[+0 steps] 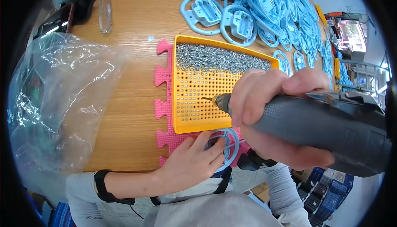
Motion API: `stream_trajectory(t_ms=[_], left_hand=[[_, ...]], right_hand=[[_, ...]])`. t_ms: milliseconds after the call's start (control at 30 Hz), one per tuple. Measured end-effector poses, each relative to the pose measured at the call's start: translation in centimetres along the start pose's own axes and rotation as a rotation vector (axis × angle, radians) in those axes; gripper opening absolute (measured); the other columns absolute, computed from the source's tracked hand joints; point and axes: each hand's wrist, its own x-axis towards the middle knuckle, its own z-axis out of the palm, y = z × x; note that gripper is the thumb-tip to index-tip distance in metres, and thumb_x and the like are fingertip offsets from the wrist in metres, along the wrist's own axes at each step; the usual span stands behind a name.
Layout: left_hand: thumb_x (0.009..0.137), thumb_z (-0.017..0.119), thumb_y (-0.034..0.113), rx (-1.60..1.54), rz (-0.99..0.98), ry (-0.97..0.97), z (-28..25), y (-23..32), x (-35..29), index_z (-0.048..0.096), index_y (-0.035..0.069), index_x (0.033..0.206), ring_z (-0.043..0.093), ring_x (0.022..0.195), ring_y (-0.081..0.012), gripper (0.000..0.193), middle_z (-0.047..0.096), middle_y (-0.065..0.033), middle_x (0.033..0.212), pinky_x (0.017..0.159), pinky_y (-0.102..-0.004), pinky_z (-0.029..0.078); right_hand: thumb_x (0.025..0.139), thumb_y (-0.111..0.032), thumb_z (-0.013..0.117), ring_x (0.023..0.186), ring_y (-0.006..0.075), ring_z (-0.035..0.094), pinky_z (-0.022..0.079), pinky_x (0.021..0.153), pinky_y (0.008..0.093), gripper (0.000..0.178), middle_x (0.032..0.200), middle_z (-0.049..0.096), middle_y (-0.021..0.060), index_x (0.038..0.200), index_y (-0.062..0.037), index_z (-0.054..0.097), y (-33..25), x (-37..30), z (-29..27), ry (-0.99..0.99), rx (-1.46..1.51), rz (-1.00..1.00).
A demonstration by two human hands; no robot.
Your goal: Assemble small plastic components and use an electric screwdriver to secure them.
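My right hand (258, 92) is wrapped around a dark grey electric screwdriver (318, 128), held almost level. Its thin bit points left over the perforated part of a yellow tray (202, 124). Small silver screws (219, 57) lie heaped along the tray's far side, and some sit upright in the holes. Just in front of the tray, my left hand (196, 154) grips a light blue ring-shaped plastic part (234, 146), its fingers bent over the near left side. The fingers hide much of that part's middle.
Under the tray lies a pink foam mat (163, 108) with jigsaw edges. A large pile of light blue plastic parts (269, 8) covers the far right of the wooden table (136, 103). A clear plastic bag (62, 103) spreads over the left, with a phone (56, 20) behind it.
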Motion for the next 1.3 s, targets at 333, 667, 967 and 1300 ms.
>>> stream_trajectory(t_ms=[333,667,967,1300], left_hand=[[0.074,0.058,0.017,-0.003,0.022,0.028,0.3,-0.2,-0.1,0.061,0.004,0.091,0.050,0.104,-0.0304,0.021,0.055,-0.0093,0.110,0.067,-0.0300,0.048],[0.073,0.058,0.017,0.003,0.004,0.072,0.4,-0.1,-0.1,0.063,0.004,0.091,0.050,0.103,-0.0294,0.023,0.054,-0.0086,0.108,0.067,-0.0300,0.049],[0.072,0.058,0.017,-0.004,0.011,0.043,0.3,-0.1,-0.4,0.064,0.005,0.089,0.050,0.105,-0.0304,0.022,0.055,-0.0078,0.108,0.072,-0.0315,0.049],[0.073,0.060,0.020,-0.032,0.039,0.067,0.9,-0.1,-0.3,0.063,0.004,0.090,0.046,0.103,-0.0308,0.023,0.051,-0.0080,0.112,0.073,-0.0321,0.048]], right_hand=[[0.078,-0.076,0.045,0.048,0.0171,0.052,0.043,0.047,0.0290,0.077,0.066,0.053,0.0081,0.108,-0.0053,0.037,2.8,0.1,0.3,-0.028,0.038,-0.135],[0.076,-0.078,0.045,0.047,0.0179,0.051,0.043,0.046,0.0297,0.079,0.064,0.052,0.0092,0.106,-0.0051,0.037,2.4,-0.4,1.0,-0.051,-0.065,-0.054],[0.077,-0.077,0.045,0.047,0.0176,0.050,0.043,0.046,0.0293,0.078,0.064,0.052,0.0087,0.107,-0.0052,0.038,2.2,0.0,1.4,-0.001,-0.044,-0.037],[0.082,-0.062,0.056,0.044,0.0158,0.052,0.042,0.044,0.0270,0.061,0.061,0.055,0.0029,0.102,-0.0069,0.038,-6.1,-2.4,0.7,0.081,-0.173,-0.121]])
